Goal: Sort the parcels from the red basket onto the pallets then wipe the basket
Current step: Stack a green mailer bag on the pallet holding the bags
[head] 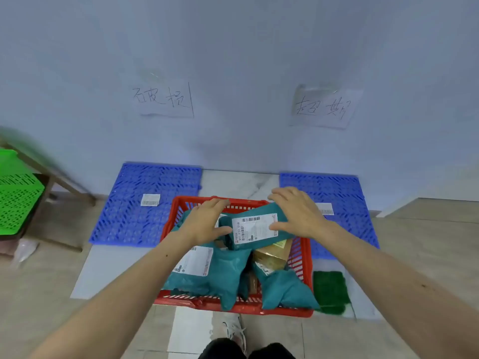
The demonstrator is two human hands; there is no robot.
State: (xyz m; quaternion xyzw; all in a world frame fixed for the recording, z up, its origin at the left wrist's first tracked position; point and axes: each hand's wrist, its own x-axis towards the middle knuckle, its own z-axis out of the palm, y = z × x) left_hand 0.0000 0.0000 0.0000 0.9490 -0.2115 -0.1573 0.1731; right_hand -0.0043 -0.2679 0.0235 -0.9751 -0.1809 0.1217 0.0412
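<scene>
A red basket (302, 257) stands on the floor, filled with several teal parcels and a brown box (272, 255). The topmost teal parcel (255, 230), with a white label facing up, lies between my hands. My left hand (204, 222) touches its left end and my right hand (298, 212) rests over its right end, fingers mostly straight. Beyond the basket lie two blue pallets, the left pallet (129, 216) and the right pallet (344, 193), each bearing a small white label. A green cloth (330, 290) lies right of the basket.
Two handwritten paper signs hang on the wall, one (163, 99) above the left pallet and one (324, 107) above the right pallet. A green basket (15, 198) sits on a wooden stand at far left. My shoe (234, 330) is just before the red basket.
</scene>
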